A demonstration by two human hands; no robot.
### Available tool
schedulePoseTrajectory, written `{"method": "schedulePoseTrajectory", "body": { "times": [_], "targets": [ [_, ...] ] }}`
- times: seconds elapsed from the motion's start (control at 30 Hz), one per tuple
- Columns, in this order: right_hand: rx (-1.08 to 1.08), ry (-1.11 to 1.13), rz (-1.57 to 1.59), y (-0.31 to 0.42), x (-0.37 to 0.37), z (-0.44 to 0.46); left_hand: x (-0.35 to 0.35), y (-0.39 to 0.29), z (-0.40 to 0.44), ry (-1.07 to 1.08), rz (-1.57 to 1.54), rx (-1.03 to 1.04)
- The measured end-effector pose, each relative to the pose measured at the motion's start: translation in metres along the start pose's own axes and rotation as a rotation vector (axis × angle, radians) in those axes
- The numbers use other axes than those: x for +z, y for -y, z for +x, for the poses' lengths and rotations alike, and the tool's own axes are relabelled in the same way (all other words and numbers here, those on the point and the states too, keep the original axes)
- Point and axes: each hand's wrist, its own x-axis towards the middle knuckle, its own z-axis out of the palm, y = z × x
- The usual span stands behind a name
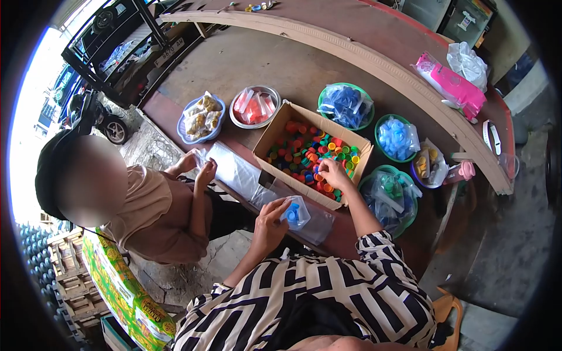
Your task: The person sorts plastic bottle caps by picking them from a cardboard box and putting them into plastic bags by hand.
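Observation:
My left hand [271,227] grips a small clear plastic bag [302,217] by its edge. Inside it show a few blue bottle caps [293,213]. Over the open cardboard box [270,136], my right hand [335,174] has its fingers pinched together just above the loose bottle caps [304,153] in red, green, yellow, orange and blue. Whatever its fingertips hold is too small to make out. Flat clear plastic bags [319,227] lie beneath my left hand, along the table's near edge.
Around the box stand baskets with bagged caps: dark blue [346,106], light blue [397,138], green [391,196], yellow [430,164], red [254,106] and brownish [202,117]. A co-worker [158,210] at left handles a clear bag. A pink pack [451,85] lies beyond the wooden rail [351,50].

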Motion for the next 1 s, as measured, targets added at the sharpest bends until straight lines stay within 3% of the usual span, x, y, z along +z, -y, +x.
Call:
{"method": "schedulePoseTrajectory", "body": {
  "times": [0.27,0.37,0.47,0.7,0.87,0.93,1.0],
  "targets": [
    [-0.100,-0.234,-0.324,-0.007,-0.010,-0.026,-0.007,0.007,-0.033,-0.122,-0.006,-0.121],
    [-0.126,-0.074,-0.276,-0.015,0.008,-0.014,-0.012,0.007,-0.045,-0.156,0.012,-0.139],
    [-0.232,0.140,-0.462,-0.007,0.027,-0.002,-0.012,0.005,-0.053,-0.179,0.009,-0.155],
    [-0.142,0.260,-0.724,-0.003,0.047,0.022,-0.006,-0.001,-0.055,-0.222,-0.005,-0.150],
    [-0.094,0.310,-0.416,-0.007,0.023,0.016,-0.001,0.004,-0.040,-0.210,-0.002,-0.101],
    [0.084,0.217,-0.142,-0.005,0.015,0.006,0.001,0.001,-0.031,-0.195,-0.001,-0.070],
    [0.066,0.114,-0.010,0.007,-0.003,-0.009,0.005,-0.002,-0.022,-0.165,0.016,-0.051]
  ]
}}
